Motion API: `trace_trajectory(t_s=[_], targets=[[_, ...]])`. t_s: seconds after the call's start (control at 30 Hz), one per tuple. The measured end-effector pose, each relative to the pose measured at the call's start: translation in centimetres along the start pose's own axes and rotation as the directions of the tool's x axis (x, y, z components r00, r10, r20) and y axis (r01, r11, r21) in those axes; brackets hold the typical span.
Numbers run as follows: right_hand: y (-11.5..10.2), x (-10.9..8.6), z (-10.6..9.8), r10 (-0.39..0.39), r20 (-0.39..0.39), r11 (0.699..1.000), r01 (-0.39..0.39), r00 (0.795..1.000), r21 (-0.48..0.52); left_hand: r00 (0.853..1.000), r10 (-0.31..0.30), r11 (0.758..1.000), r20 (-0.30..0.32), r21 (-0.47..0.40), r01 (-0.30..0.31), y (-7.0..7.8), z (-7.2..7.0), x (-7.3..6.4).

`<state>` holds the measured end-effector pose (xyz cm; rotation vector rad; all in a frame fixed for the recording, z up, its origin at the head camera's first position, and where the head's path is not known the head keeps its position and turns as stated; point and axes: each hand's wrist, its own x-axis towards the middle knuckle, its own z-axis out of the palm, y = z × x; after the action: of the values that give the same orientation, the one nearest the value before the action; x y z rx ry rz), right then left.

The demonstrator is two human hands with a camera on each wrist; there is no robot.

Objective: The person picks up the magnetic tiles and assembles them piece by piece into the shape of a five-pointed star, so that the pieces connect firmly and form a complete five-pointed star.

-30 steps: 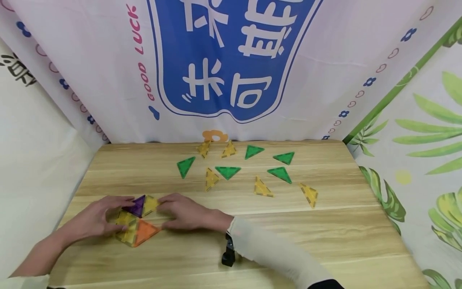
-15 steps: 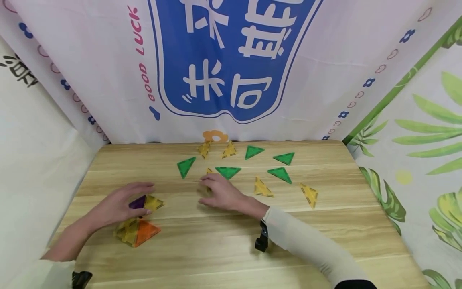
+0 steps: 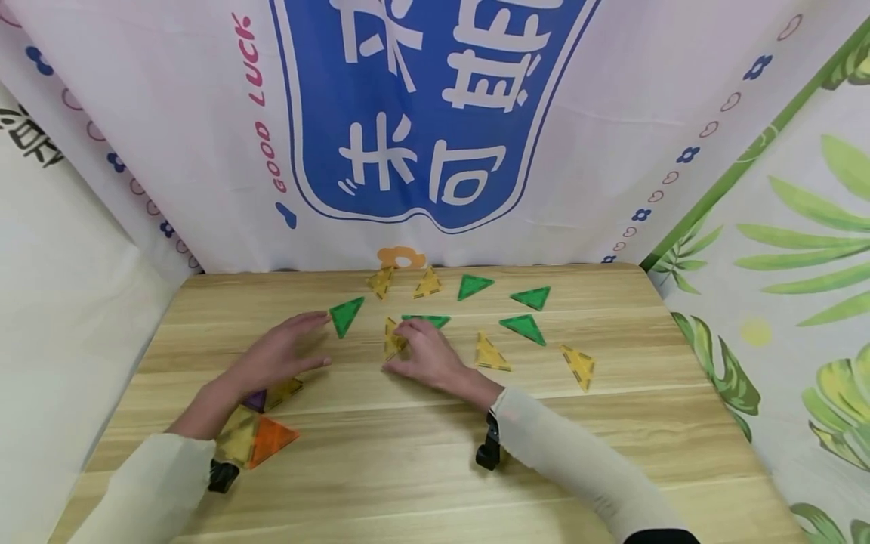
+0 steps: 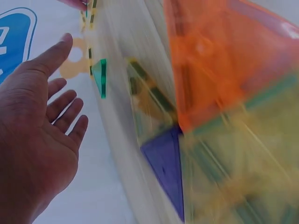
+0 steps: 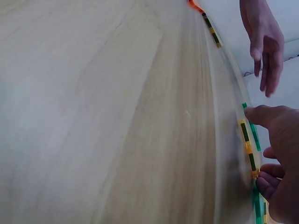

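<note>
In the head view, my right hand [image 3: 435,359] is at a yellow triangular magnetic tile [image 3: 390,338], its thumb and fingertips at the edges of the tile, which lies flat on the wooden table. The right wrist view shows this yellow tile [image 5: 247,142] edge-on between thumb and curled fingers. My left hand [image 3: 279,355] reaches out with fingers spread, its tips close to a green triangular tile [image 3: 347,314]; the left wrist view shows that palm [image 4: 42,112] holding nothing. Below the left wrist lie joined tiles: a purple one [image 4: 164,163], an orange one [image 3: 272,440] and yellow ones [image 3: 238,434], partly hidden.
Several more green tiles [image 3: 523,329] and yellow tiles [image 3: 492,353] are scattered over the back half of the wooden table [image 3: 408,468]. One green tile [image 3: 427,320] is partly covered by the right hand. A printed curtain [image 3: 544,242] hangs along the back edge.
My left hand has left the joined tiles and moved forward and right toward the green tile. The right hand has gone from the joined tiles to the yellow tile farther right.
</note>
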<state>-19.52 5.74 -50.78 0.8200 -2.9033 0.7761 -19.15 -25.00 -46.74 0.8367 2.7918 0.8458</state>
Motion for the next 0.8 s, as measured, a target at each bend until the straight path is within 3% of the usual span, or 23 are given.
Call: trace_trajectory(t_s=[0.3, 0.57, 0.8], targets=[[-0.4, 0.4, 0.9, 0.02, -0.069, 0.998, -0.024, 0.997, -0.052, 0.999, -0.038, 0.999, 0.033, 0.011, 0.037, -1.4, 1.4, 2.8], [-0.4, 0.3, 0.9, 0.022, -0.077, 0.998, -0.027, 0.997, -0.062, 0.997, -0.068, 0.998, 0.044, -0.009, 0.068, -3.0, 2.4, 5.1], [-0.2, 0.3, 1.1, 0.006, -0.075, 0.999, -0.009, 0.997, -0.04, 0.998, -0.062, 0.998, 0.021, -0.006, 0.063, -3.2, 2.4, 5.8]])
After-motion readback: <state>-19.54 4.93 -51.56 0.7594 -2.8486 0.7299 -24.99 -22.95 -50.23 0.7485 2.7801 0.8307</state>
